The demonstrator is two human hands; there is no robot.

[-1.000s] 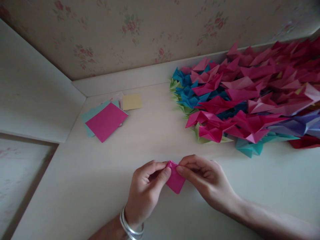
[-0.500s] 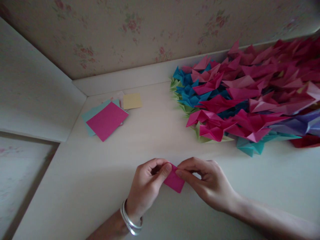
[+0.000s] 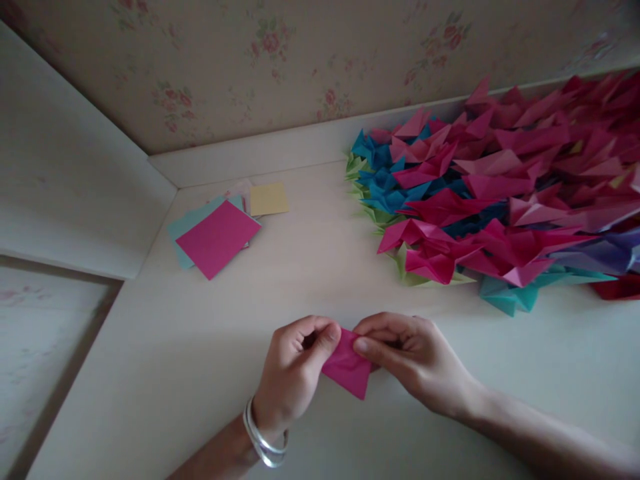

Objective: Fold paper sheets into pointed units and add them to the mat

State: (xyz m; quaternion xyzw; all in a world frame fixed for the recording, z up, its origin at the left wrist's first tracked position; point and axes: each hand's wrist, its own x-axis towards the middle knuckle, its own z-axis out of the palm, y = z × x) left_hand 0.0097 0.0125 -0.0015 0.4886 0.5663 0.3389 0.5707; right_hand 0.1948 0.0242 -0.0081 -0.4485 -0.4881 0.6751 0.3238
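Observation:
Between my hands is a small piece of folded magenta paper (image 3: 350,367), held just above or on the white tabletop; I cannot tell which. My left hand (image 3: 295,373) pinches its upper left edge between thumb and fingers, with silver bangles (image 3: 265,440) on that wrist. My right hand (image 3: 415,360) grips the upper right edge the same way, thumb on top. A crease or bulge runs across the paper's middle, and its lower corner points toward me. The fingertips beneath the paper are mostly hidden.
Folded paper pieces (image 3: 435,257) in pink, blue, green and purple crowd the right side along the wall. At the left lie a magenta sheet (image 3: 219,239), light blue paper (image 3: 185,223) and a yellow square (image 3: 270,199). A white panel (image 3: 65,160) stands at far left.
The magenta paper looks larger and its lower corner reaches further down, as though a layer has opened out. My hands stay nearly in place; the view has shifted slightly.

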